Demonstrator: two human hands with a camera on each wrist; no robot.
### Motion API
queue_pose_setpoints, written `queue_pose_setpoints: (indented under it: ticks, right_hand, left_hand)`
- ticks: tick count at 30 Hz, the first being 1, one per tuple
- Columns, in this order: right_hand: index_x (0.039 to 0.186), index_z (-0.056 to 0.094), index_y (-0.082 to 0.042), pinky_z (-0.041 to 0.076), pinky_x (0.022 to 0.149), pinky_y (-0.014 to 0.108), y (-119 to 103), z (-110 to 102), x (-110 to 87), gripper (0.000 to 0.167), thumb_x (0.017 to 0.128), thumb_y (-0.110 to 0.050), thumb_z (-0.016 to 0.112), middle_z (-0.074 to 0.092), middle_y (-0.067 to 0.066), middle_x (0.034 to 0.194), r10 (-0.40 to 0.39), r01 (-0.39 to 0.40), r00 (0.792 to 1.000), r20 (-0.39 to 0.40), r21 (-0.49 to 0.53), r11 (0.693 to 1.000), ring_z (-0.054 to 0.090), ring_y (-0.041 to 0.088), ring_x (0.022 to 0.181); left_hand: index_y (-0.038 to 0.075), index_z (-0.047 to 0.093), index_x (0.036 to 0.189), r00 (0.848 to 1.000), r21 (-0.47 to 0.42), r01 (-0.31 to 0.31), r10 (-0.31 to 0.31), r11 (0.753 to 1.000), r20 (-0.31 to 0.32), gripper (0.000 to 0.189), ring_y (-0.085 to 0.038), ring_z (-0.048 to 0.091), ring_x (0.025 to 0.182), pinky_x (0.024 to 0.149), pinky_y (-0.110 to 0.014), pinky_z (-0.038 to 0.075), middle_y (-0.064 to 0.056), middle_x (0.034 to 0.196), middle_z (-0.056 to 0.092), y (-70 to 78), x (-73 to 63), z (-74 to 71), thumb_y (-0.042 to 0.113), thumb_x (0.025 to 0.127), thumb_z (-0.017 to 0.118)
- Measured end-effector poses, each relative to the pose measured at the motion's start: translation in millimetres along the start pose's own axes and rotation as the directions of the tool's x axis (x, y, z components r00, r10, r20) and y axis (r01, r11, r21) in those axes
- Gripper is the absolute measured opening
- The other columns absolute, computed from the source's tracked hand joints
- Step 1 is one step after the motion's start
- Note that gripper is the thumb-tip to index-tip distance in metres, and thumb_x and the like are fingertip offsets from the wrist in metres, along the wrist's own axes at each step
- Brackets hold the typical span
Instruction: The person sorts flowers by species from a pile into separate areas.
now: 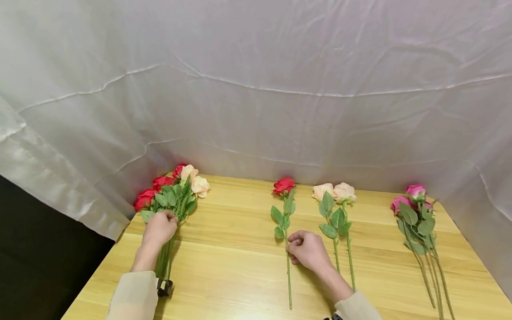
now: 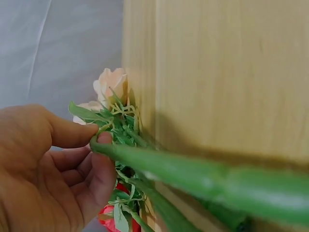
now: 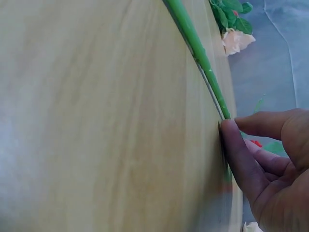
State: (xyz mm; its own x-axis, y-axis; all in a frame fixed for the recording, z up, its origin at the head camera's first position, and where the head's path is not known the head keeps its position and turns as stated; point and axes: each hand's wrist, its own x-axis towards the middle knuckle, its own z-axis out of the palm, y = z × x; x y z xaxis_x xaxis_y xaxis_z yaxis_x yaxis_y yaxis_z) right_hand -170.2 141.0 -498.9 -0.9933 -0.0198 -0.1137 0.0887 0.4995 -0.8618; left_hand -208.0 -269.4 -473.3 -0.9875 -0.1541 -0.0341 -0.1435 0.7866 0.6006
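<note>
At the left of the table, a bunch of red roses and peach roses lies with stems toward me. My left hand is over this bunch; in the left wrist view its thumb and forefinger pinch a green stem. Near the middle lies a single red rose. My right hand pinches its stem between thumb and fingertip, low along the table. The bloom end of that rose is mostly hidden behind my fingers in the right wrist view.
Two peach roses lie right of my right hand, their stems passing beside the forearm. Several pink roses lie at the far right. A grey cloth hangs behind the wooden table and along its sides.
</note>
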Motion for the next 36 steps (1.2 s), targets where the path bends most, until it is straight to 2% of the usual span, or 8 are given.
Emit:
queue_pose_setpoints:
  ticks: [3, 8, 18, 24, 27, 30, 33, 36]
  right_hand:
    - [0.105, 0.071, 0.003, 0.059, 0.055, 0.031, 0.0, -0.4, -0.9, 0.018, 0.088, -0.001, 0.075, 0.068, 0.005, 0.079, 0.006, -0.006, 1.0, -0.012, 0.001, 1.0, 0.067, 0.017, 0.058]
    - [0.11, 0.071, 0.004, 0.06, 0.059, 0.03, -3.9, -2.7, -3.4, 0.025, 0.087, -0.002, 0.077, 0.07, 0.006, 0.088, 0.0, 0.001, 1.0, -0.031, 0.012, 1.0, 0.069, 0.017, 0.066]
    - [0.12, 0.07, 0.001, 0.059, 0.064, 0.026, -14.7, -6.5, -6.0, 0.034, 0.088, -0.007, 0.078, 0.074, 0.009, 0.108, -0.064, 0.065, 0.995, -0.078, 0.011, 0.998, 0.072, 0.017, 0.088]
    - [0.123, 0.071, -0.003, 0.059, 0.067, 0.027, -24.2, -7.6, -8.4, 0.035, 0.089, -0.011, 0.078, 0.074, 0.008, 0.115, -0.078, 0.083, 0.992, -0.095, 0.052, 0.995, 0.071, 0.018, 0.093]
    - [0.123, 0.071, -0.004, 0.06, 0.069, 0.027, -27.9, -7.2, -9.1, 0.034, 0.09, -0.012, 0.078, 0.074, 0.007, 0.115, -0.084, 0.091, 0.991, -0.108, 0.061, 0.994, 0.071, 0.02, 0.096]
    - [0.122, 0.072, -0.005, 0.06, 0.072, 0.027, -31.3, -6.7, -10.7, 0.033, 0.092, -0.015, 0.078, 0.074, 0.007, 0.116, -0.1, 0.109, 0.987, -0.124, 0.063, 0.992, 0.071, 0.021, 0.099]
    - [0.122, 0.072, -0.006, 0.06, 0.073, 0.026, -34.8, -5.4, -12.8, 0.032, 0.093, -0.017, 0.077, 0.074, 0.008, 0.117, -0.127, 0.138, 0.983, -0.134, 0.073, 0.988, 0.071, 0.021, 0.101]
    - [0.123, 0.072, -0.005, 0.06, 0.076, 0.026, -38.9, -3.7, -14.7, 0.031, 0.094, -0.015, 0.077, 0.074, 0.008, 0.119, -0.151, 0.165, 0.979, -0.134, 0.101, 0.981, 0.071, 0.021, 0.102]
  left_hand:
    - [-0.007, 0.067, 0.111, 1.0, -0.035, 0.007, -0.008, 0.999, -0.011, 0.024, -0.031, 0.06, 0.083, 0.072, -0.043, 0.05, -0.023, 0.102, 0.068, 1.5, -0.9, -0.9, 0.012, 0.103, 0.056]
    - [-0.007, 0.066, 0.117, 0.999, -0.072, 0.031, -0.032, 0.997, -0.013, 0.028, -0.031, 0.062, 0.087, 0.075, -0.045, 0.051, -0.024, 0.108, 0.068, 5.3, -3.3, -2.9, 0.016, 0.104, 0.057]
    - [-0.004, 0.067, 0.124, 0.997, -0.139, 0.039, -0.048, 0.99, -0.059, 0.033, -0.027, 0.06, 0.083, 0.071, -0.038, 0.048, -0.019, 0.107, 0.068, 20.7, -12.0, -7.7, 0.021, 0.105, 0.058]
    - [-0.004, 0.067, 0.126, 0.994, -0.223, 0.016, -0.04, 0.975, -0.102, 0.035, -0.025, 0.062, 0.083, 0.067, -0.034, 0.049, -0.02, 0.107, 0.068, 33.5, -18.7, -7.0, 0.023, 0.106, 0.06]
    - [-0.005, 0.067, 0.126, 0.992, -0.306, 0.004, -0.043, 0.952, -0.121, 0.034, -0.024, 0.064, 0.081, 0.067, -0.036, 0.057, -0.021, 0.108, 0.068, 40.7, -22.0, -4.5, 0.021, 0.105, 0.061]
    - [-0.007, 0.065, 0.126, 0.99, -0.408, -0.013, -0.046, 0.913, -0.134, 0.033, -0.023, 0.067, 0.078, 0.067, -0.039, 0.062, -0.023, 0.108, 0.068, 48.1, -24.6, -1.1, 0.019, 0.105, 0.064]
    - [-0.007, 0.064, 0.127, 0.989, -0.48, -0.025, -0.05, 0.877, -0.142, 0.034, -0.018, 0.066, 0.077, 0.066, -0.037, 0.063, -0.022, 0.107, 0.067, 55.4, -27.5, 2.9, 0.018, 0.104, 0.066]
    - [-0.007, 0.064, 0.125, 0.987, -0.519, -0.038, -0.05, 0.854, -0.155, 0.032, -0.013, 0.064, 0.077, 0.063, -0.031, 0.062, -0.019, 0.105, 0.067, 62.3, -29.5, 8.0, 0.016, 0.103, 0.067]
